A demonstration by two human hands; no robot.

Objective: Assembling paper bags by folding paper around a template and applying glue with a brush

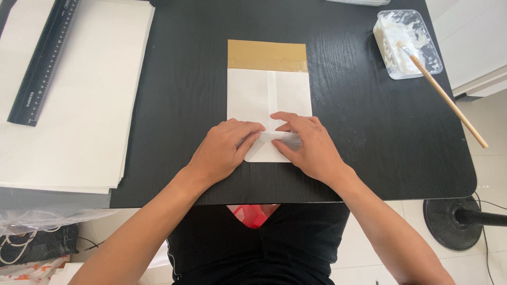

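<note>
Pressing paper bag (268,95) flap flat, my left hand (224,150) and right hand (309,148) fingers extended, gripping nothing; uneven pressure could skew the crease.

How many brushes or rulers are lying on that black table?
2. One black ruler lies on the stack of white sheets at far left; one wooden-handled brush rests in the clear plastic tray at far right. More could lie outside the view.
</note>
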